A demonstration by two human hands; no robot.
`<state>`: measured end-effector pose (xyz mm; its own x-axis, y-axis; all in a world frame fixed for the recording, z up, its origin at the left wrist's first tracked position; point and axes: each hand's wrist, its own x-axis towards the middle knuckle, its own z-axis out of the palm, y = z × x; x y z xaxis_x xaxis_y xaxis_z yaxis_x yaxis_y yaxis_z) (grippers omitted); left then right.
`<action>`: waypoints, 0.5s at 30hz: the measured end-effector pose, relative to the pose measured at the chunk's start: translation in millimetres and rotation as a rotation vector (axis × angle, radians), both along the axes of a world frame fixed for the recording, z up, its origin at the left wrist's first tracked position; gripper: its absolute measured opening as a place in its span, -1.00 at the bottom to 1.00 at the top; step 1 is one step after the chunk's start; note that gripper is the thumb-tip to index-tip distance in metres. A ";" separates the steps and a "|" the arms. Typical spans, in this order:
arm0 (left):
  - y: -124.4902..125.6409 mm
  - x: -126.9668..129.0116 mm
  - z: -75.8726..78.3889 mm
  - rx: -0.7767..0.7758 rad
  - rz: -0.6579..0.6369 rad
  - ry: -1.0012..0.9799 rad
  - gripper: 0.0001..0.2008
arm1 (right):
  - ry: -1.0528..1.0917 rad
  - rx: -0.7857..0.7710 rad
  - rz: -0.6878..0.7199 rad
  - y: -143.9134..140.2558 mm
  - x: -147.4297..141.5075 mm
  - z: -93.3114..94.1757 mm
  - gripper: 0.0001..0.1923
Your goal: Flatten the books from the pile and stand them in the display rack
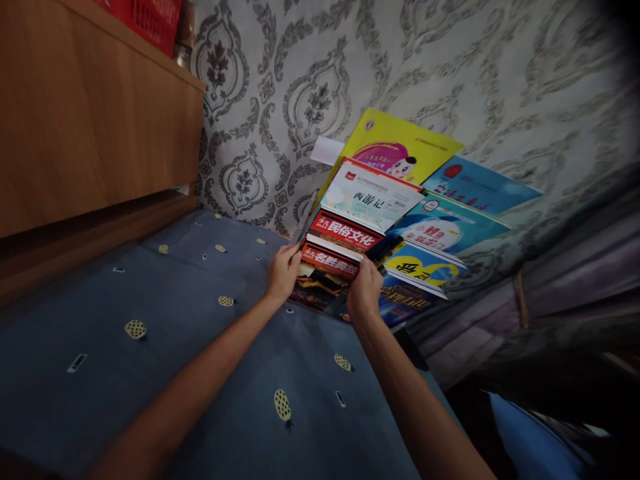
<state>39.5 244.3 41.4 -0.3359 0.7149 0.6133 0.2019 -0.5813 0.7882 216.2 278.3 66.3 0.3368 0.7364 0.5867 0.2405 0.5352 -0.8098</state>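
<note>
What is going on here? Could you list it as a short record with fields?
Setting: blue patterned bedspread beside a wall with grey ornamental wallpaper
Left hand: grips the left edge of a red-covered book
Right hand: holds the same book's right side
Books: fanned stack leaning at the wall, with a white-covered book, a yellow book and a blue book behind
Furniture: wooden cabinet at left, a red basket on top
</note>
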 end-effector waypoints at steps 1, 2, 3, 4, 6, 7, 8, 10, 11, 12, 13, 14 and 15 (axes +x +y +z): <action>-1.4 1.5 0.1 -0.002 0.019 0.019 -0.64 | 0.002 0.005 -0.001 0.5 -0.6 0.0 -0.52; -2.6 2.9 0.3 -0.005 0.033 0.033 -0.63 | 0.007 0.007 -0.002 0.9 -1.5 0.2 -0.53; -3.7 3.8 0.5 -0.008 0.040 0.042 -0.62 | 0.013 0.008 -0.003 0.9 -2.4 0.5 -0.53; -4.3 4.1 0.9 -0.011 0.037 0.042 -0.61 | 0.021 0.009 -0.005 0.7 -3.5 0.9 -0.53; -3.8 1.5 2.0 -0.030 -0.021 -0.005 -0.62 | 0.034 0.008 -0.008 -0.5 -5.7 1.5 -0.53; -2.6 -1.6 2.6 -0.047 -0.061 -0.045 -0.64 | 0.042 0.008 -0.007 -1.5 -6.7 1.5 -0.53; -0.9 -5.9 3.3 -0.067 -0.101 -0.088 -0.66 | 0.048 0.008 -0.006 -2.8 -7.4 1.2 -0.53; 3.6 -17.4 4.1 -0.111 -0.150 -0.166 -0.68 | 0.050 0.009 -0.003 -5.8 -7.9 -0.4 -0.51; 6.0 -24.0 4.3 -0.131 -0.154 -0.194 -0.67 | 0.044 0.009 0.000 -7.6 -7.8 -1.5 -0.49; 8.2 -30.5 4.4 -0.150 -0.149 -0.218 -0.65 | 0.033 0.008 0.005 -9.5 -7.5 -2.7 -0.46; 10.0 -36.7 4.3 -0.168 -0.145 -0.245 -0.63 | 0.018 0.005 0.009 -11.6 -7.2 -3.9 -0.43; 11.5 -42.0 4.3 -0.183 -0.142 -0.270 -0.62 | 0.001 0.002 0.012 -13.9 -7.0 -4.8 -0.39; 12.5 -46.1 4.3 -0.195 -0.138 -0.292 -0.61 | -0.016 -0.001 0.011 -16.7 -6.9 -5.4 -0.37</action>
